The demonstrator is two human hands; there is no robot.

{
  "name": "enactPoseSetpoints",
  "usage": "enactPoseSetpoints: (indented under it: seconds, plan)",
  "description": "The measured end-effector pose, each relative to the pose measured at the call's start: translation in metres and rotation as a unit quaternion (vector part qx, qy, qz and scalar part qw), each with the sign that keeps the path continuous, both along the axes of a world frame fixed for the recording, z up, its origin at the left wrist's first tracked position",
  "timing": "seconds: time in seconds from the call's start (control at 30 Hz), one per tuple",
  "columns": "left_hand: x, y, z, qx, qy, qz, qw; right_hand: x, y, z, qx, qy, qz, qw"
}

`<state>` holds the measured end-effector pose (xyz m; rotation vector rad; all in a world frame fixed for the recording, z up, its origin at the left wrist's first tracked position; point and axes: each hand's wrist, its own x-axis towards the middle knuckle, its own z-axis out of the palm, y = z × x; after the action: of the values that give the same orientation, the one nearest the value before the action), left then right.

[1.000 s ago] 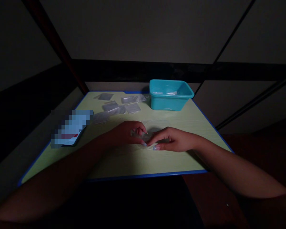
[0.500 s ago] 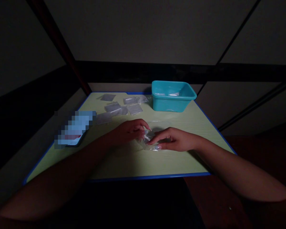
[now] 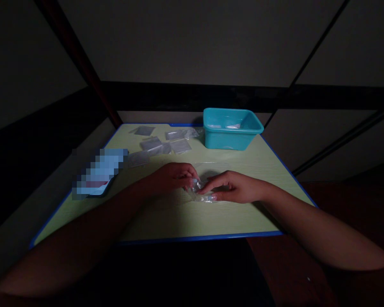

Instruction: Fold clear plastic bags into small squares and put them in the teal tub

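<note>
The thin clear plastic [image 3: 205, 198] on the near middle of the table [image 3: 166, 221] is pinched by the left hand [image 3: 174, 175] and touched by the right hand [image 3: 240, 187], whose grip cannot be told. It could be torn or crumpled if it were pulled too hard. Little clear bags [image 3: 181, 146], a blue tub [image 3: 227, 140] and a phone [image 3: 99, 172] are set around, and the pale wall [image 3: 192, 42] is dimly lit.

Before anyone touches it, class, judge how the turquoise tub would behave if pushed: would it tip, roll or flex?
The turquoise tub would probably slide rather than roll, given its flat-sided, boxy shape. It looks low and broad, so tipping seems unlikely. Its thin, moulded-looking rim suggests light plastic that might flex slightly.
</note>
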<state>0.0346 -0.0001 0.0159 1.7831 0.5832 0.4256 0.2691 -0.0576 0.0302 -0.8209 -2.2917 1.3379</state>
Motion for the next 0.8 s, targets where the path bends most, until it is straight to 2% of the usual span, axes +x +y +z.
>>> enactPoseSetpoints:
  seconds: [0.2,0.3,0.43,0.6,0.7,0.8]
  plan:
    - [-0.001,0.0,0.005,0.052,0.042,0.044,0.997,0.001,0.0,0.003,0.009,0.003,0.014,1.0]
    - [-0.002,0.001,0.006,0.098,0.071,0.051,0.991,0.005,0.002,0.006,0.025,0.024,-0.012,0.999]
    - [-0.004,0.004,0.005,0.147,0.098,0.047,0.983,0.012,0.01,0.008,0.011,0.02,-0.074,0.997]
    - [-0.004,0.005,0.005,0.192,0.128,0.036,0.972,0.018,0.017,0.006,-0.02,-0.036,-0.063,0.997]
    - [-0.003,0.004,0.008,0.233,0.16,0.039,0.958,0.016,0.016,0.005,0.007,-0.064,-0.049,0.997]
    - [-0.003,0.003,0.01,0.296,0.191,0.028,0.936,0.011,0.012,0.007,0.074,-0.107,-0.054,0.99]
